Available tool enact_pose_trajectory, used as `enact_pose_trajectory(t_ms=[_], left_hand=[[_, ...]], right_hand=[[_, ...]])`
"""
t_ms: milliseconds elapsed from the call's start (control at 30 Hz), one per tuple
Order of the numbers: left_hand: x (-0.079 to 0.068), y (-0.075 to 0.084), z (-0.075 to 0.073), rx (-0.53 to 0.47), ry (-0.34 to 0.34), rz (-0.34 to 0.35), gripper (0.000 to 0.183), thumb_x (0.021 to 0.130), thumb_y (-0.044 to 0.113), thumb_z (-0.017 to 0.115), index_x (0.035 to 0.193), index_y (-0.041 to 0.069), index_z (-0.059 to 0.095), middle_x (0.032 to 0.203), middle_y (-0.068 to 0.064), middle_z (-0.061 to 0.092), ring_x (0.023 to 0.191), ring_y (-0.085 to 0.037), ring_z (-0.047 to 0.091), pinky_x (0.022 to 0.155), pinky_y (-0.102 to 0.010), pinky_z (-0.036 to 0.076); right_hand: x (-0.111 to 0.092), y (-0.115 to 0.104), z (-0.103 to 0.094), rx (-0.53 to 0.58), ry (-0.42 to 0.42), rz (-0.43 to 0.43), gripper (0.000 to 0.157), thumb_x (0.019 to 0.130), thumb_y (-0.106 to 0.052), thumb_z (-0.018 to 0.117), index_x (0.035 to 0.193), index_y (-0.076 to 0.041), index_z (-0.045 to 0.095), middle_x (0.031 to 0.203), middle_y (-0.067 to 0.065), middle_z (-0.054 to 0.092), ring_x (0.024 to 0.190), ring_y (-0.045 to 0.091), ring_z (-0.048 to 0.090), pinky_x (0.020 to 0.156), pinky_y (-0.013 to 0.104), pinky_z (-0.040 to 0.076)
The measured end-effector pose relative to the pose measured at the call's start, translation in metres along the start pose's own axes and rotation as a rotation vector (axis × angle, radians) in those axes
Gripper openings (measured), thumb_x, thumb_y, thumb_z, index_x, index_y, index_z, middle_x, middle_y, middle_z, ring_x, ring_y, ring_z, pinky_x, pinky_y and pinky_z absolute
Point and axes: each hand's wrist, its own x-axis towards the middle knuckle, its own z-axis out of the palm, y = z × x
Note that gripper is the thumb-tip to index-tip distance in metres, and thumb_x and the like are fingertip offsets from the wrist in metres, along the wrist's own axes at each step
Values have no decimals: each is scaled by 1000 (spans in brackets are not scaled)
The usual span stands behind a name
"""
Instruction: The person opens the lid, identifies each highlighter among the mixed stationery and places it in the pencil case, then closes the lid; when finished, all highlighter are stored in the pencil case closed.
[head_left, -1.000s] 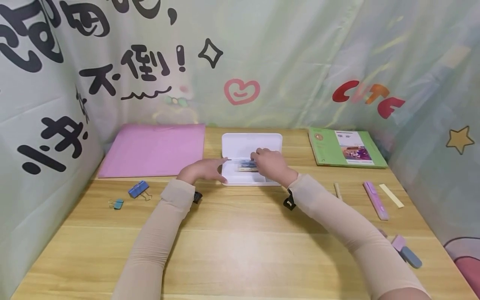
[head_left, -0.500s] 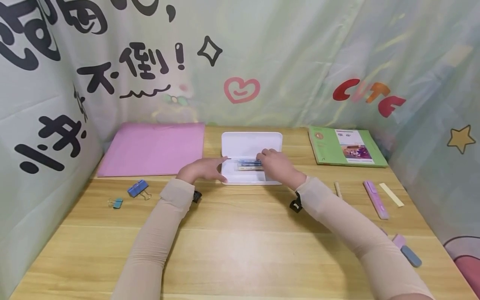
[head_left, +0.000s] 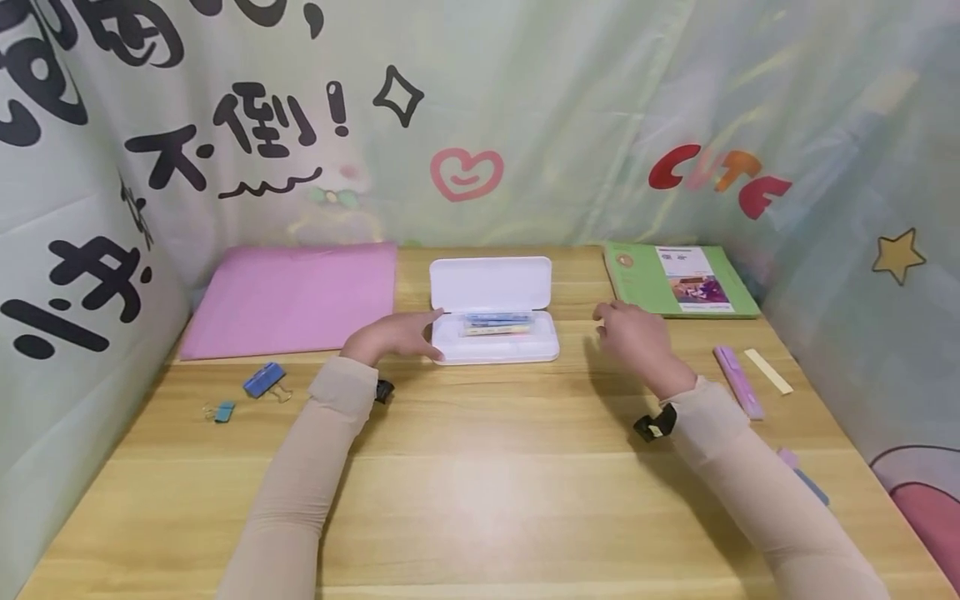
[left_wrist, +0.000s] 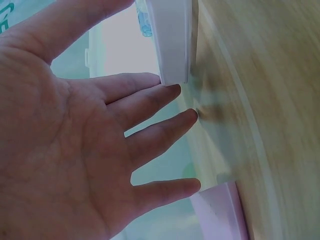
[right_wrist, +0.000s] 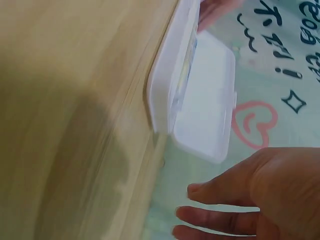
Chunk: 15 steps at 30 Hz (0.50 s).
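Observation:
A white pencil case point(head_left: 491, 283) lies on the table with its lid raised, and several slim pens point(head_left: 498, 320) rest inside. My left hand point(head_left: 392, 336) stays at its left end with fingers spread. In the left wrist view, two fingertips point(left_wrist: 172, 91) of that hand are right at the corner of the case point(left_wrist: 172, 45). My right hand point(head_left: 637, 340) is over the table between the case and the green book, fingers loosely bent and holding nothing. The right wrist view shows this hand point(right_wrist: 265, 200) apart from the open case point(right_wrist: 207, 100).
A pink folder point(head_left: 292, 300) lies back left, with a blue binder clip point(head_left: 264, 379) and a teal one point(head_left: 222, 412) before it. At the right are a green book point(head_left: 630, 279), purple highlighter-like pen point(head_left: 738, 383), cream strip point(head_left: 768, 372) and blue-grey eraser-like block point(head_left: 812, 487).
My right hand has left the inside of the pencil case and moved right, so the pens show fully. It now covers the beige stick seen earlier. My left hand keeps its place at the case.

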Motion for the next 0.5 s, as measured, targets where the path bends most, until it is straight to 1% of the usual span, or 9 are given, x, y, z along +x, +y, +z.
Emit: enact_pose_trajectory(t_ms=[100, 167, 267, 333, 433, 500], left_hand=[[-1, -1, -1, -2, 1, 2, 88, 72, 46, 65, 140, 25, 13, 141, -4, 22, 123, -26, 25, 96, -48, 23], [-1, 0, 0, -1, 4, 6, 88, 72, 46, 65, 140, 24, 14, 140, -5, 22, 123, -26, 26, 96, -48, 23], [-1, 1, 0, -3, 5, 17, 87, 72, 45, 65, 140, 24, 15, 140, -5, 22, 123, -26, 25, 96, -47, 22], [-1, 2, 0, -4, 4, 16, 87, 72, 44, 65, 140, 23, 15, 140, -5, 22, 124, -25, 24, 96, -46, 22], [-1, 2, 1, -4, 5, 11, 87, 72, 44, 65, 140, 23, 14, 140, -5, 22, 124, -25, 24, 97, -46, 22], [-1, 2, 0, -4, 6, 8, 87, 72, 44, 65, 140, 23, 14, 140, -5, 22, 124, -24, 23, 97, -46, 22]], right_hand=[[-11, 11, -2, -1, -37, 40, 22, 79, -18, 58, 98, -7, 60, 88, 11, 57, 72, 29, 54, 50, 43, 42], [-18, 17, -4, -9, -85, 84, 23, 81, -22, 55, 96, -4, 58, 87, 15, 55, 72, 31, 54, 49, 44, 41], [-30, 26, -4, -30, -167, 162, 32, 83, -28, 51, 94, 1, 53, 84, 19, 52, 70, 35, 52, 48, 45, 38], [-37, 31, -2, -28, -205, 213, 39, 83, -32, 49, 96, 5, 49, 81, 22, 48, 69, 38, 50, 48, 46, 37], [-45, 38, 2, -20, -205, 260, 49, 82, -35, 51, 97, 11, 44, 81, 26, 44, 68, 41, 48, 48, 48, 37], [-50, 43, 5, -7, -190, 278, 50, 81, -35, 53, 95, 12, 42, 79, 26, 43, 68, 41, 48, 48, 48, 37]])
